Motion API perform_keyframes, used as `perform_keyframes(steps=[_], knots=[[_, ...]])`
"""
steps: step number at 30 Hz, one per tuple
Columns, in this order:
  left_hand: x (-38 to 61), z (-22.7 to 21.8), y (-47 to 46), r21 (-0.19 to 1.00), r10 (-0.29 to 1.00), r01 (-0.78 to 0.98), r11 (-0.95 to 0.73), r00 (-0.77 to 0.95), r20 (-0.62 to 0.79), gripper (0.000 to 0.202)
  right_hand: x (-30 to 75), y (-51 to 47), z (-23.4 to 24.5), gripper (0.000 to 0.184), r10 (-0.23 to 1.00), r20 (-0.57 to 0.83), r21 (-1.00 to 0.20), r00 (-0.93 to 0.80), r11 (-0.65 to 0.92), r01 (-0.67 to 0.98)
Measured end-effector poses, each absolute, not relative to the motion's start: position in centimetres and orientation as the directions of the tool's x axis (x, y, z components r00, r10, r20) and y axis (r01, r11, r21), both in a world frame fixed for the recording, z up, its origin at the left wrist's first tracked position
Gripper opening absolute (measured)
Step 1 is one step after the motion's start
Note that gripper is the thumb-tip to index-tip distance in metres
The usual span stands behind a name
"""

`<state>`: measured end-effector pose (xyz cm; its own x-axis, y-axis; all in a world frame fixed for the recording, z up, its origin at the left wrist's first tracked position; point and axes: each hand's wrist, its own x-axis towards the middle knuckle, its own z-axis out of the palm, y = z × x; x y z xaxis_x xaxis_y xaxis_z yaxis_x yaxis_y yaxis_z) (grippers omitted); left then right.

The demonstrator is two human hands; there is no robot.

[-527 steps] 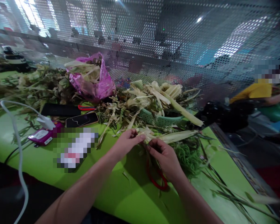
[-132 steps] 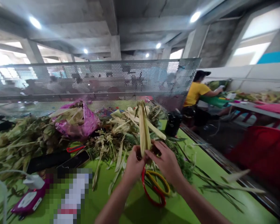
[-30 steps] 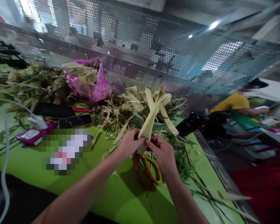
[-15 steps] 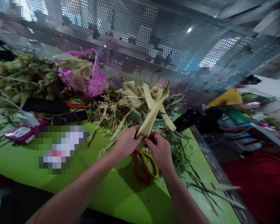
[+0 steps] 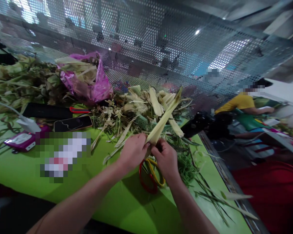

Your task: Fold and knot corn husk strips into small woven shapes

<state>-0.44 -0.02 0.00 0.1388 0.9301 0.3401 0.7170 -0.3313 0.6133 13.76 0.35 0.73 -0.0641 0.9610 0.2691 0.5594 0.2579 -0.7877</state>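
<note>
Between my hands is a long, pale yellow-green corn husk [image 5: 162, 123], its darker tip pointing up and to the right. My left hand [image 5: 134, 150] pinches its lower end from the left side. My right hand [image 5: 165, 156] closes on the same end from the right, thumb and fingers together. Just below lie scissors [image 5: 149, 178] with one red and one yellow handle loop; their blades are hidden by my hands. Behind the held husk, a heap of dried husks [image 5: 136, 105] rests on the green table [image 5: 107, 201].
A pink plastic bag [image 5: 100, 81] full of husks stands at the back. A phone [image 5: 73, 123], a red-handled cutter [image 5: 79, 110] and a purple power strip [image 5: 23, 139] lie left. Shredded green strands [image 5: 187, 169] lie right. A perforated metal screen rises behind; a person in yellow [image 5: 241, 102] sits right.
The upper end of the husk has swung slightly to the right and down. My fingers have shifted a little at its lower end; both hands stay closed on it.
</note>
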Motion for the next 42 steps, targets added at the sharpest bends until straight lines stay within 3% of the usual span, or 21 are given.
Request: perform_keyframes(steps=[13,22,27,31,42], knots=[[-0.5,0.3,-0.2,0.606,0.902,0.691,-0.394,0.166,0.398,0.014,13.9,0.5,0.4,0.011,0.975,0.219,-0.841,-0.042,0.211,0.498],[-0.3,0.5,-0.2,0.715,0.910,0.574,-0.399,0.151,0.387,0.018,14.6,1.2,0.3,0.010,0.971,0.238,-0.860,0.000,0.211,0.464],[-0.5,0.6,0.1,0.762,0.927,0.536,-0.363,0.125,0.353,0.022,14.3,0.8,0.9,0.021,0.951,0.300,-0.892,-0.074,0.307,0.332],[-0.6,0.6,0.1,0.796,0.927,0.483,-0.365,0.107,0.360,0.021,14.2,0.6,1.1,0.016,0.964,0.254,-0.937,-0.079,0.265,0.227],[-0.4,1.6,-0.8,0.944,0.947,0.110,-0.311,-0.052,0.318,0.021,14.5,1.8,0.2,0.018,0.989,0.127,-0.990,0.073,0.122,0.069]])
